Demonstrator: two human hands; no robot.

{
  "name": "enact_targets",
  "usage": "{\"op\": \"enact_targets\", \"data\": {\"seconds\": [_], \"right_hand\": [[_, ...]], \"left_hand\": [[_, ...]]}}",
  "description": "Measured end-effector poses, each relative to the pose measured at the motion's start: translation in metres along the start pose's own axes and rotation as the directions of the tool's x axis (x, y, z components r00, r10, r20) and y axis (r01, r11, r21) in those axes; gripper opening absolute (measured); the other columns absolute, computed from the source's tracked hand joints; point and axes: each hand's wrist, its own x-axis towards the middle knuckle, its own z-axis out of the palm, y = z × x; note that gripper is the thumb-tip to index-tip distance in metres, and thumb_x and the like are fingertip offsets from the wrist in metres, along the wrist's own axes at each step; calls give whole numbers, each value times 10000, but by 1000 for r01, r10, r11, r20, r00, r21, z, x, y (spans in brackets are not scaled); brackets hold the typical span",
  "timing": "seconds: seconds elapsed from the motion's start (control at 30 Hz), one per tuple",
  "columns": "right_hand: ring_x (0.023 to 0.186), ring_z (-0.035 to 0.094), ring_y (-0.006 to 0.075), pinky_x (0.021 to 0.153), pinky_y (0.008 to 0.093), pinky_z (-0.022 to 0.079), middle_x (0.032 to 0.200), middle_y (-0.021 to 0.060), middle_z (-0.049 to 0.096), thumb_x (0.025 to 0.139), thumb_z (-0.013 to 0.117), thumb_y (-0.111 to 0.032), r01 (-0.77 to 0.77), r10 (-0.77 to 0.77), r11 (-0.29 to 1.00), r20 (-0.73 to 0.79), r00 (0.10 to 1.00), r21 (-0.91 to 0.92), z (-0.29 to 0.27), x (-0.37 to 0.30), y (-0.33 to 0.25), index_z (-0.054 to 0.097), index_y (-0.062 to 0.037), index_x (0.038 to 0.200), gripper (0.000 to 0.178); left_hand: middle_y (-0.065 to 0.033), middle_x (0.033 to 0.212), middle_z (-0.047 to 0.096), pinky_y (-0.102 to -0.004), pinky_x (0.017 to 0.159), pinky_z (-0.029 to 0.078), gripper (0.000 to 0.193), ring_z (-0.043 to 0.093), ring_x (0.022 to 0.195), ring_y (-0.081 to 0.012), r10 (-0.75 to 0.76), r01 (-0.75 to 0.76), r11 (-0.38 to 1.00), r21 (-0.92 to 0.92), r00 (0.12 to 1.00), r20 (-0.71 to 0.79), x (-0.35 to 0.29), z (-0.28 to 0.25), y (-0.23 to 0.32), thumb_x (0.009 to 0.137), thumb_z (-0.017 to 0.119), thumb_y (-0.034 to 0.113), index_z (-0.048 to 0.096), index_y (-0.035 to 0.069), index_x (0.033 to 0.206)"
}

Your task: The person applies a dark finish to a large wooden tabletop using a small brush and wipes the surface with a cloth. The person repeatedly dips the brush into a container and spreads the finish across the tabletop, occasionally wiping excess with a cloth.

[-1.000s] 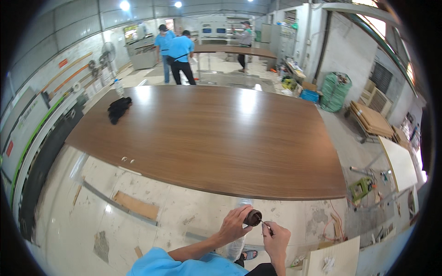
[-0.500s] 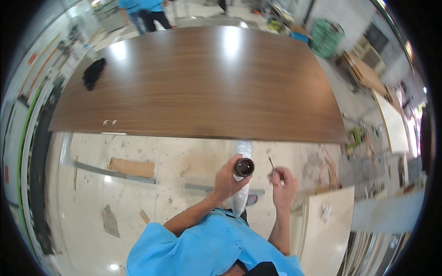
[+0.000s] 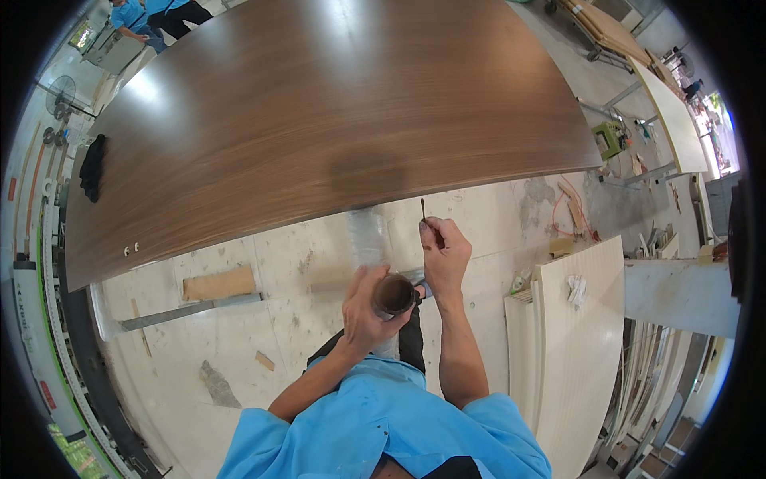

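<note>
My left hand (image 3: pixel 361 314) is wrapped round an open jar (image 3: pixel 394 294) in front of my body. Its round mouth faces up, with a dark brown inside. Just right of and beyond the jar, my right hand (image 3: pixel 447 257) pinches a thin dark-tipped swab (image 3: pixel 423 210), its tip pointing up and away from me. The near edge of a large brown wood-grain panel (image 3: pixel 319 104) lies a little beyond both hands. Neither hand touches the panel. A round shadow falls on it ahead of me.
A black cloth (image 3: pixel 92 168) lies at the panel's left end, with two small pale spots or holes near its left corner. Cream boards (image 3: pixel 581 343) are stacked at my right. Cardboard (image 3: pixel 219 283) and a grey metal strip (image 3: pixel 191 313) lie on the floor. People in blue (image 3: pixel 163 14) are far left.
My view has turned right and down, so the panel appears tilted. The jar has come down closer to my body. My right hand with the swab has come nearer to the jar and the panel's edge.
</note>
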Motion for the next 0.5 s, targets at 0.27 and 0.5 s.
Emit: {"op": "enact_targets", "data": {"seconds": [0.27, 0.5], "right_hand": [[621, 570, 165, 597, 281, 466, 762, 99, 615, 869, 681, 36, 26, -25, 999, -12, 1000, 38, -7, 16, 18, 672, 3, 959, 96], [647, 540, 112, 607, 244, 448, 771, 67, 609, 895, 689, 16, -12, 21, 994, -80, 997, 106, -16, 26, 25, 672, 25, 973, 80]], "left_hand": [[-169, 1107, 699, -522, 1045, 461, 719, 692, 972, -355, -7, 6, 999, 34, 998, 54, 2, 0, 0, 613, 896, 206, 588, -15, 1225], [-184, 1155, 670, -534, 1100, 381, 763, 661, 1110, -355, 2, -7, 999, 44, 993, 117, -2, 0, -5, 666, 875, 180, 459, 41, 1290]]}}
